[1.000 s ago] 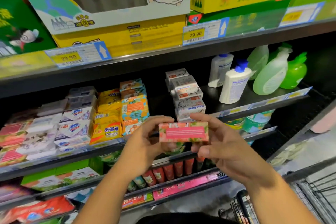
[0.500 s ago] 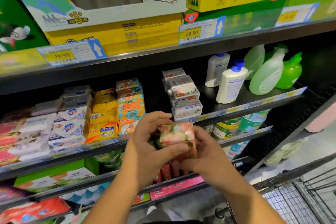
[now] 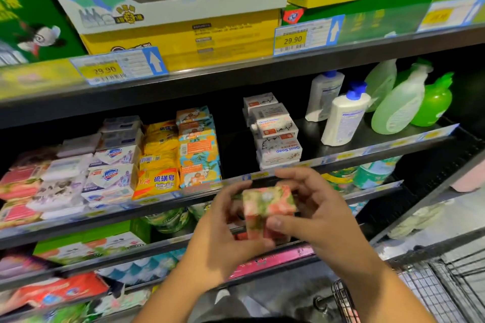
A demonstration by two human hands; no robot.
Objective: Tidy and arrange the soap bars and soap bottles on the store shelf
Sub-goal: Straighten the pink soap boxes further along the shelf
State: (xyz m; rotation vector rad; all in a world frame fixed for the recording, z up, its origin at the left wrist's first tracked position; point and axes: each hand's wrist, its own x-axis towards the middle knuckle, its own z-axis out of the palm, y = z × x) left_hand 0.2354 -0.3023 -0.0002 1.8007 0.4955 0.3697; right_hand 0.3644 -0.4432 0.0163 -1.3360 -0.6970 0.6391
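While a wire cart (image 3: 433, 288) sits low at the right, the left hand (image 3: 223, 233) and right hand (image 3: 322, 217) grip a pink-and-green floral soap bar (image 3: 267, 204) between them, before the dark shelf (image 3: 372, 136). Blur hides the bar's long axis. Beyond stand "Goat Soap" boxes (image 3: 280, 149), yellow "Sulfur Soap" packs (image 3: 157, 181) and blue-capped bottles (image 3: 343, 118). A price tag (image 3: 292, 39) above reads 29.90.

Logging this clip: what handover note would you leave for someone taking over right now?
Left hand and right hand both grip one pink-and-green soap bar, off the shelf.
On the soap shelf: uneven goat soap stack, white bottles and green bottles to its right, pink bars far left.
Done: bar picked up.
Left: shelve it, probably with the pink bars; straighten the goat soap stack.
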